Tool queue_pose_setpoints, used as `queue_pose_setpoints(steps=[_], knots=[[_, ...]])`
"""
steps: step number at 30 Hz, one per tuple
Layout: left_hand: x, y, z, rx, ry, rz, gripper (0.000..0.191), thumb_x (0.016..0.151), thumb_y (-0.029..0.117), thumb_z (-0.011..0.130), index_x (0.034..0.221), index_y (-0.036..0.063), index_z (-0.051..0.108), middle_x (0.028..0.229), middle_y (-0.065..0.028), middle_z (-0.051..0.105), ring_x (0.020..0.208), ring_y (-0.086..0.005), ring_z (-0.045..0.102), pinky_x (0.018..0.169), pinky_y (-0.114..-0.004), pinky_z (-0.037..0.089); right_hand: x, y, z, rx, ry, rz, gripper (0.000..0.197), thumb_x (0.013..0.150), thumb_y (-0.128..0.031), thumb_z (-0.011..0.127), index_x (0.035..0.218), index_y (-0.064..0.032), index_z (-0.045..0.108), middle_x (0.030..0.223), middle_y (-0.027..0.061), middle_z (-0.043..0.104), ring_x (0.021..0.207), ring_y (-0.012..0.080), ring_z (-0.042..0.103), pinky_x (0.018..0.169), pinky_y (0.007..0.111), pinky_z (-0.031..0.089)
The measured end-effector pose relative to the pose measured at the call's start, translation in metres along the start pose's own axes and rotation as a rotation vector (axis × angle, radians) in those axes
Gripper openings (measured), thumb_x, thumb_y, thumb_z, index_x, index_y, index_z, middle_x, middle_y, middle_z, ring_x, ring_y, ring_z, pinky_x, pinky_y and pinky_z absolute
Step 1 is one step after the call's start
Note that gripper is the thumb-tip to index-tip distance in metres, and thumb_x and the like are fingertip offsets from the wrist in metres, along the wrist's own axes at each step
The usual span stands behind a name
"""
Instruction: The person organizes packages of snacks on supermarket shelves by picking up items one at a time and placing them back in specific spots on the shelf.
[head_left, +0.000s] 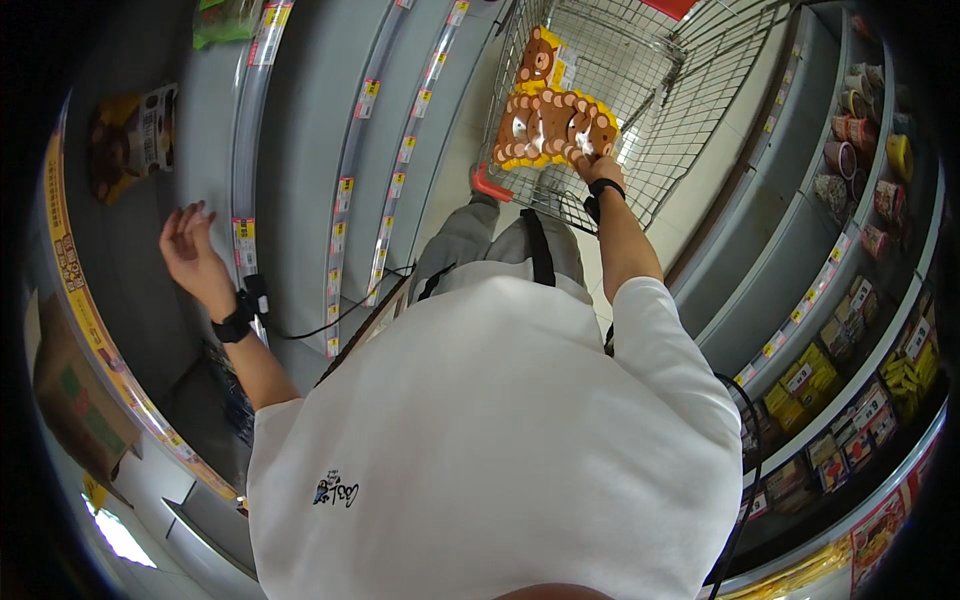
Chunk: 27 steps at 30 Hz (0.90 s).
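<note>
My right hand (597, 169) reaches into a wire shopping cart (652, 202) and grips the near edge of a brown-and-yellow bear-printed bag (596, 129). That bag is the rightmost in an overlapping row of similar bear bags (517, 135). One more bear bag (541, 58) lies behind the row, with part of its pale panel showing. My left hand (191, 244) is raised beside the grey shelves at left, holding nothing, its fingers loosely bent. Deeper on the shelf beyond it stands another bear-printed bag (135, 142).
Grey shelves (300, 165) with price-tag strips run along the left. A green package (225, 22) is at the top left. Shelves at right hold packaged cups (853, 135) and yellow packets (802, 382). A cardboard box (82, 390) sits at far left. Cables (330, 326) hang near both arms.
</note>
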<state>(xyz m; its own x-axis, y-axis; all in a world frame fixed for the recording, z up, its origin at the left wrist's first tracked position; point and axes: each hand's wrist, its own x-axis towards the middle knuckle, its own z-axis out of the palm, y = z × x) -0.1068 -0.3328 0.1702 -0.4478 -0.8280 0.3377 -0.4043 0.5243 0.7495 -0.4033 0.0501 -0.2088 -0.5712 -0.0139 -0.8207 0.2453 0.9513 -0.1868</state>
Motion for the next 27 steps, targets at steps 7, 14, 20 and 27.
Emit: queue_pose_setpoints(steps=[7, 14, 20, 27], knots=[[-0.053, 0.009, 0.042, -0.037, -0.115, -0.109, 0.032, 0.088, -0.001, 0.055, 0.117, -0.0075, 0.044, 0.104, -0.0186, 0.059, 0.096, -0.0228, 0.061, 0.080, -0.033, 0.053, 0.021, 0.031, 0.009, -0.127, 0.131, -0.045, 0.044, 0.085, -0.039, 0.058, 0.104, -0.0008, 0.063, 0.108, 0.0196, 0.063, 0.102, 0.0325, 0.061, 0.085, 0.040, 0.049], [-0.075, 0.006, 0.099, -0.198, -0.280, -0.169, 0.025, 0.088, 0.001, 0.057, 0.111, -0.0037, 0.049, 0.096, -0.0126, 0.062, 0.088, -0.0188, 0.063, 0.074, -0.030, 0.053, -0.008, 0.020, -0.032, 0.024, 0.524, -0.029, 0.027, 0.082, -0.025, 0.056, 0.092, -0.0010, 0.062, 0.095, 0.0199, 0.064, 0.090, 0.0372, 0.063, 0.077, 0.045, 0.050], [-0.077, 0.022, 0.153, -0.325, -0.428, -0.189, 0.020, 0.086, 0.005, 0.061, 0.103, -0.0034, 0.056, 0.092, -0.0102, 0.064, 0.084, -0.0154, 0.063, 0.072, -0.027, 0.052, -0.082, 0.007, -0.088, 0.304, 0.744, -0.582, 0.022, 0.083, -0.019, 0.054, 0.083, 0.0023, 0.061, 0.074, 0.0214, 0.062, 0.070, 0.0389, 0.060, 0.065, 0.044, 0.047], [-0.061, 0.058, 0.208, -0.351, -0.762, 0.080, 0.035, 0.082, 0.010, 0.067, 0.114, 0.0009, 0.056, 0.109, -0.0103, 0.061, 0.104, -0.0175, 0.059, 0.087, -0.030, 0.049, -0.201, -0.019, -0.179, 0.786, 0.177, -0.952, 0.012, 0.091, -0.011, 0.053, 0.089, 0.0003, 0.057, 0.073, 0.0011, 0.059, 0.058, 0.0049, 0.047, 0.049, 0.020, 0.037]])
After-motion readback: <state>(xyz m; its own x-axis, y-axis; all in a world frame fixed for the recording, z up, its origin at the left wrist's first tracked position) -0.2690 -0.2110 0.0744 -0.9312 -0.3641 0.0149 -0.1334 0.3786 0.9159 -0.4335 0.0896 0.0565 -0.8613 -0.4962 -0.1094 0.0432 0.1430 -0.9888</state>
